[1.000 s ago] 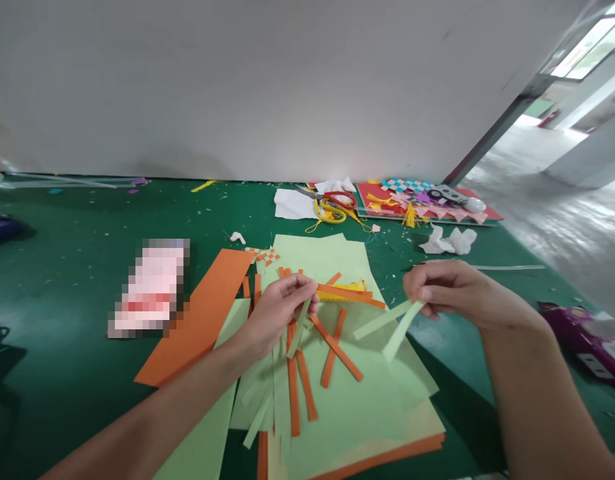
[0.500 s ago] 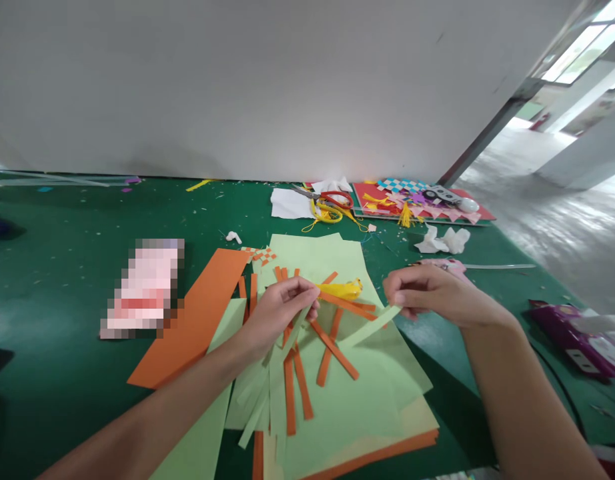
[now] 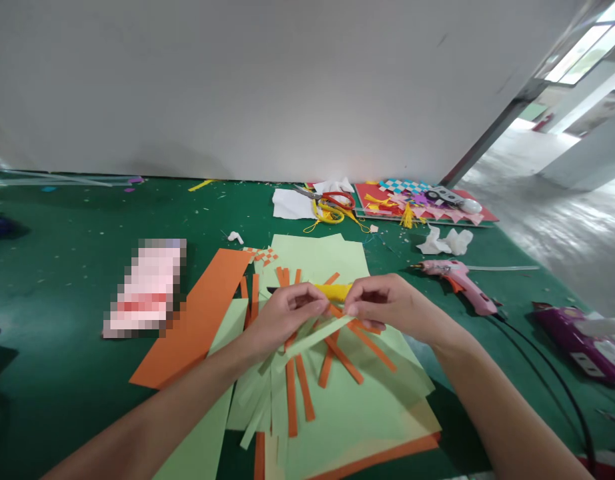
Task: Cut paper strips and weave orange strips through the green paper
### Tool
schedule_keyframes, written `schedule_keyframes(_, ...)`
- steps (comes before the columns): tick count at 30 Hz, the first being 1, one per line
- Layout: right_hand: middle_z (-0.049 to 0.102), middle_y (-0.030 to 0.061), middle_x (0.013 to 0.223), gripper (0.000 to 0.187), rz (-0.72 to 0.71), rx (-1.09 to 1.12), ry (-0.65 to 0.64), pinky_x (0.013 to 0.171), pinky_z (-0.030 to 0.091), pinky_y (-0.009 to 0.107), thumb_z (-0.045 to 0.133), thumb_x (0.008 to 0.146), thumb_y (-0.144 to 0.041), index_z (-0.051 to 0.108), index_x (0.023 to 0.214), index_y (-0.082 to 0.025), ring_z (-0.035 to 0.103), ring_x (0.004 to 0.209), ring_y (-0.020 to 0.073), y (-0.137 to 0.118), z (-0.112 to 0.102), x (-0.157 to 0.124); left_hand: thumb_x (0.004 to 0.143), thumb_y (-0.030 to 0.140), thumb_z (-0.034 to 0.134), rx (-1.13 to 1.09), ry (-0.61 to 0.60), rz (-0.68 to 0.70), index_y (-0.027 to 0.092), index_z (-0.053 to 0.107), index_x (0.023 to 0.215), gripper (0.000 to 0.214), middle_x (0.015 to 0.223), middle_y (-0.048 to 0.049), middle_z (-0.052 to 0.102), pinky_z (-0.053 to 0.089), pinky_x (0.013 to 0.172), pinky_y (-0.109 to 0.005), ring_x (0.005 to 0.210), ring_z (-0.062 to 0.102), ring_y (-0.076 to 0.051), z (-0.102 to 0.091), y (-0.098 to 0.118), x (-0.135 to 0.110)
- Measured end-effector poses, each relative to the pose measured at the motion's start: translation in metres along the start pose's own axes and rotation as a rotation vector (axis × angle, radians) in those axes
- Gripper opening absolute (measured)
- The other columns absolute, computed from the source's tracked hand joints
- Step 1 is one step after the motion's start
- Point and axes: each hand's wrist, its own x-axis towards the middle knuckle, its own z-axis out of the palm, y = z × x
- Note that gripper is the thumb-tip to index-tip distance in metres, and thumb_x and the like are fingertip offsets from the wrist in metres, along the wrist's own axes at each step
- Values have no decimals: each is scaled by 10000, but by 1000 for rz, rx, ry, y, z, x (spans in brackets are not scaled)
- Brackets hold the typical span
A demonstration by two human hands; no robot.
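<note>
My left hand (image 3: 300, 308) is closed in a pinch over the paper pile, with an orange paper strip (image 3: 336, 311) at its fingertips. Beside it, my right hand (image 3: 380, 303) pinches the end of a light green paper strip (image 3: 320, 335), which slants down to the left. The two sets of fingertips almost meet. Behind them lies a yellow-handled cutter (image 3: 337, 291), partly covered by both hands. Loose orange strips (image 3: 346, 360) and green strips (image 3: 257, 410) are spread over light green sheets (image 3: 367, 407).
An orange sheet (image 3: 192, 320) and a blurred-out pink object (image 3: 147, 287) lie left. Scissors (image 3: 337, 199) rest at the back. On the right are a pink glue gun (image 3: 460, 280), crumpled tissue (image 3: 445, 240) and a purple power strip (image 3: 580, 340). A wall (image 3: 237, 87) stands behind the table.
My right hand has moved left with the green strip, up to my left hand. The glue gun it partly covered now shows fully.
</note>
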Motion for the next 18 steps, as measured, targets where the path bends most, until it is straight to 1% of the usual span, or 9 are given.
schedule_keyframes(3, 485, -43, 539, 259, -32, 30, 36, 439, 268, 207, 662, 779, -396, 650, 818, -140, 368, 458, 59, -1, 7, 5, 808, 339, 617, -4, 1, 20, 170, 628, 738, 183, 704, 3, 572, 368, 628, -225, 672, 511, -128, 1, 0, 0)
schedule_keyframes(6, 463, -52, 529, 279, -65, 24, 111, 423, 238, 202, 661, 773, -414, 647, 817, -139, 337, 453, 54, -3, 14, 9, 803, 339, 620, -36, 0, 18, 169, 627, 728, 186, 704, 0, 570, 378, 641, -230, 677, 519, -133, 1, 1, 0)
schedule_keyframes(10, 468, -47, 548, 281, -108, -32, 188, 428, 249, 206, 645, 780, -427, 653, 807, -148, 337, 465, 60, -2, 23, 13, 798, 349, 632, -57, -3, 16, 168, 634, 744, 189, 741, -1, 583, 388, 656, -224, 712, 536, -136, 1, 0, 0)
schedule_keyframes(12, 500, -34, 589, 262, -131, -53, 226, 446, 275, 210, 638, 791, -416, 659, 817, -155, 375, 482, 65, 0, 27, 14, 798, 353, 633, -79, -3, 0, 172, 630, 747, 188, 742, 2, 595, 403, 669, -229, 731, 572, -145, 1, 0, 0)
schedule_keyframes(15, 581, -9, 681, 234, -150, -11, 240, 507, 351, 222, 619, 815, -387, 643, 897, -170, 487, 526, 82, 2, 33, 15, 816, 340, 614, -134, -17, -8, 179, 621, 758, 171, 724, 8, 622, 426, 707, -250, 726, 624, -156, 1, 1, 0)
schedule_keyframes(17, 597, -11, 681, 219, -151, 22, 258, 548, 393, 231, 597, 834, -364, 615, 950, -179, 543, 548, 99, 2, 34, 15, 825, 327, 604, -162, -16, -28, 181, 614, 760, 161, 704, 6, 642, 437, 721, -261, 707, 639, -159, 1, 1, 0)
schedule_keyframes(18, 591, -15, 667, 208, -158, 20, 292, 559, 403, 232, 582, 842, -354, 607, 958, -182, 551, 555, 103, 2, 34, 15, 827, 324, 602, -173, -4, -47, 183, 611, 760, 157, 693, 3, 652, 441, 714, -260, 698, 641, -159, 1, 1, 1)
